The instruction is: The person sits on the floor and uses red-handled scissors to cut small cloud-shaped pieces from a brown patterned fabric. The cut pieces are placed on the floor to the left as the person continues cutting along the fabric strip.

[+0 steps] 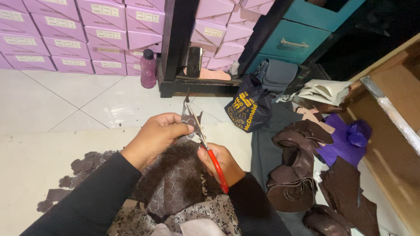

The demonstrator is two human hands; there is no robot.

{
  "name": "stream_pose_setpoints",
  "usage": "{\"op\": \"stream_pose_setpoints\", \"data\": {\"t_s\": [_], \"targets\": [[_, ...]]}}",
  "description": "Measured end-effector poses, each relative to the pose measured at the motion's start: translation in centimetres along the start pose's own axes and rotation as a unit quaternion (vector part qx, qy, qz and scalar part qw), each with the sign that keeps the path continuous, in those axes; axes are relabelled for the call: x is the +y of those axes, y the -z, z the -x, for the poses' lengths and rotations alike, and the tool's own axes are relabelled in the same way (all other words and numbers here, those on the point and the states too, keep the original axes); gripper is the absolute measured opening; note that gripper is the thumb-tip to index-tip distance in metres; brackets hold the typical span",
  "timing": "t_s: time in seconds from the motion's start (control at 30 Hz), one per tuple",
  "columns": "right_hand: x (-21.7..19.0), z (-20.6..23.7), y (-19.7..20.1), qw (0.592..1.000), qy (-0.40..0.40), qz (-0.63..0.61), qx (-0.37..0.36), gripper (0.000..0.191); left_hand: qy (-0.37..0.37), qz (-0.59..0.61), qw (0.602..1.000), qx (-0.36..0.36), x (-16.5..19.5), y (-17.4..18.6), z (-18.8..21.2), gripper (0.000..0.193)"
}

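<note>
- L hand (155, 133): grip clamped on small brown cutout piece (191, 120), held up just above lap.
- R hand (221, 159): grip closed round red-handled scissors (205, 144); blades run up thru the piece, betw. both hands.
- Patterned brown sheet (175, 179) lies below, on lap.
- Cut shapes (83, 166) on floor, left.

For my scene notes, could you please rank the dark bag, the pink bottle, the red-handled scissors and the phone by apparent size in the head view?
1. Dark bag, clearly largest.
2. Red-handled scissors, longest of the rest, though nearest the camera, so unsure.
3. Pink bottle.
4. Phone, close to the bottle; narrower, partly hidden.
</note>
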State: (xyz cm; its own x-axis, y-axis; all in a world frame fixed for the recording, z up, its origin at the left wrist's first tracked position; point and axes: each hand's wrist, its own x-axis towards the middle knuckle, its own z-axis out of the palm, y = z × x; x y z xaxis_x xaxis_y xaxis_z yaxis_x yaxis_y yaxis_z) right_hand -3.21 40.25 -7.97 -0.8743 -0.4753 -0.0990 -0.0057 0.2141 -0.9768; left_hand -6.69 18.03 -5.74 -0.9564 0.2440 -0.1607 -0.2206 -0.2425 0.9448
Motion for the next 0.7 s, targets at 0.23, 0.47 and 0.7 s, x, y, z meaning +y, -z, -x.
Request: {"op": "stream_pose_setpoints", "data": {"t_s": [0.23, 0.47, 0.7], "targets": [[0.45, -0.03, -0.18, 1.0, 0.011, 0.028, 0.005, 0.041, 0.012, -0.018, 1.0, 0.005, -0.16, 0.7, -0.01, 0.01], [0.56, 0.11, -0.25, 0.997, 0.047, 0.061, 0.013, 0.043, -0.001, -0.033, 0.999, 0.004, -0.16, 1.03, -0.12, 0.009], [0.3, 0.14, -0.54, 0.996, 0.046, 0.066, 0.024, 0.042, 0.005, -0.029, 0.999, 0.034, -0.21, 0.8, 0.17, 0.015]]}}
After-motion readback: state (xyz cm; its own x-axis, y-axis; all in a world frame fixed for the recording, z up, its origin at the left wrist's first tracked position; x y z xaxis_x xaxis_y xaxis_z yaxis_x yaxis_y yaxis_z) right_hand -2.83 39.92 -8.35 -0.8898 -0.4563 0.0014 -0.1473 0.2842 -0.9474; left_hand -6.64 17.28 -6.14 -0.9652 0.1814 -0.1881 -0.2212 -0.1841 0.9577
